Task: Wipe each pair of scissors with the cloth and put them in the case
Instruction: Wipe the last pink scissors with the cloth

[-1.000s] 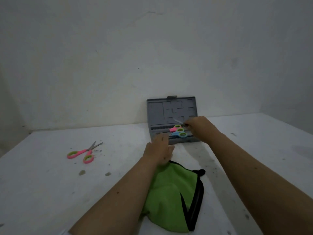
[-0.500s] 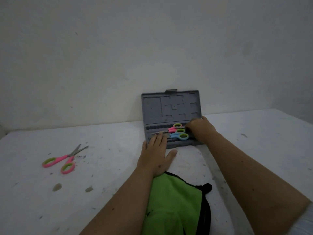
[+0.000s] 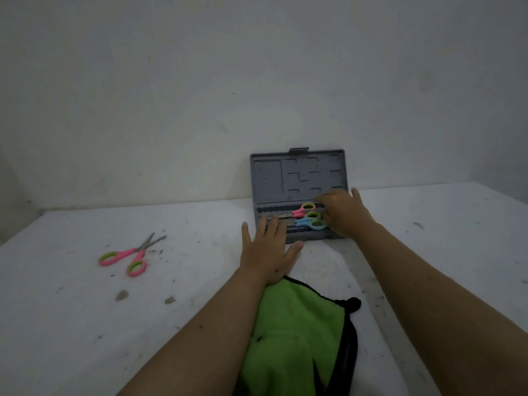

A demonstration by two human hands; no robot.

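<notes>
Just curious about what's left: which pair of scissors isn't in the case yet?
The pink scissors lying alone on the table, blades apart. The other pink pair and the blue pair already lie inside the grey case.

- No text, label, brand, number or sign can be read anywhere in the head view.
- The grey case point(image 3: 298, 178), at 12 o'clock from the hands, shows only moulded recesses on the inside of its raised lid, with no lettering that can be made out.
- The pink scissors point(image 3: 132, 254) at 9 o'clock carry no mark that can be read.
- The green cloth point(image 3: 297, 335) at 6 o'clock shows only its black edging, with no tag in view.
</notes>
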